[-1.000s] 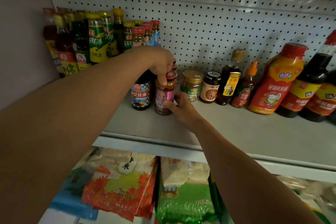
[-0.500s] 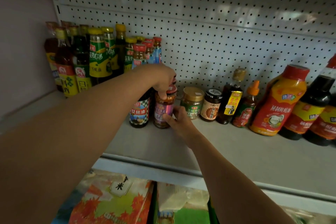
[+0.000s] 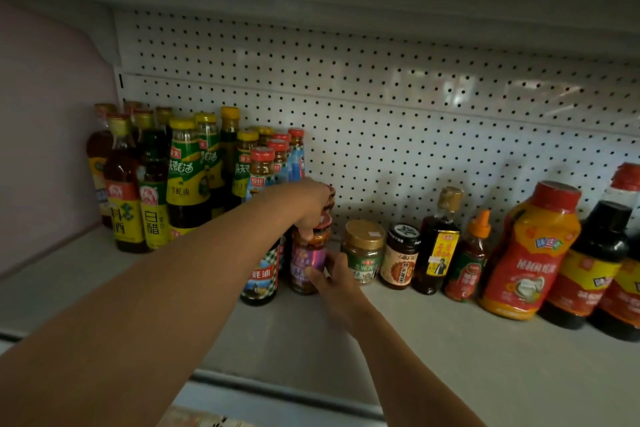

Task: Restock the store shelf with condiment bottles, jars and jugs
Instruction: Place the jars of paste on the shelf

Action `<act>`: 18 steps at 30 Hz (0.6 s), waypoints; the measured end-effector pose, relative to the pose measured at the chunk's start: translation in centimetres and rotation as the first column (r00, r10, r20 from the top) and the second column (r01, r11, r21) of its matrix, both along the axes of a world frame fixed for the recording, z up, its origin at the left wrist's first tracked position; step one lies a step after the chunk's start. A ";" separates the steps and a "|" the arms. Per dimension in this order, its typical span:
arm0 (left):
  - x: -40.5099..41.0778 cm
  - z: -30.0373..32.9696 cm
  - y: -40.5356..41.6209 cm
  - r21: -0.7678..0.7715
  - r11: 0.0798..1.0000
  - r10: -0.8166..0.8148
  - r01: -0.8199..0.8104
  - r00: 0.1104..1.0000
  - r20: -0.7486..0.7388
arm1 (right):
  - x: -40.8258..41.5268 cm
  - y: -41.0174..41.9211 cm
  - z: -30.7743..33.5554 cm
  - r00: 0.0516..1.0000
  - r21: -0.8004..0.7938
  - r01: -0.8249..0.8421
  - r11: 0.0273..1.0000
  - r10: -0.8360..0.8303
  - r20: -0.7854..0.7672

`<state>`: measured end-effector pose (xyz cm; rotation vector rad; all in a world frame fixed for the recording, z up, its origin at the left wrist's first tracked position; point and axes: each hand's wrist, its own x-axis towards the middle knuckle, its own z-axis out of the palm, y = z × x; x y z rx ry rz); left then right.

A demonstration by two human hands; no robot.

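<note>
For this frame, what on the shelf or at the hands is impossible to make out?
Head view only:
- Lid of the purple-label jar: covered by the left hand.
- Whether another jar sits stacked on it: a red rim shows beside the left hand, nothing more.
- Oyster sauce bottle: upper half hidden by the left forearm.
- Right hand: fingertips behind the jar.
- Dark soy bottles: cut off by the right edge.
- Small label print: blurred.

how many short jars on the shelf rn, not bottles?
3 in a row: purple-label jar held by both hands, gold-lid jar right of it, black-lid jar next. More may hide behind the left hand.
</note>
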<state>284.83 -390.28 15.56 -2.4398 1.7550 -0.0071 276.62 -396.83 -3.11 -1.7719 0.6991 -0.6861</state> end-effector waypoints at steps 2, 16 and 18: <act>-0.2 0.0 -0.2 0.018 1.000 0.004 -0.005 0.999 0.051 | 0.1 -0.3 0.1 1.000 -0.008 0.005 1.000 -0.005 0.000; 0.4 0.8 -2.1 0.122 0.992 -0.034 0.014 0.986 0.166 | 0.6 -0.9 -0.4 1.000 -0.024 0.011 1.000 -0.010 0.029; 0.8 0.8 -2.2 0.225 0.971 -0.130 0.075 0.962 0.239 | 0.5 -1.0 -0.5 0.999 -0.052 0.016 0.999 -0.014 0.031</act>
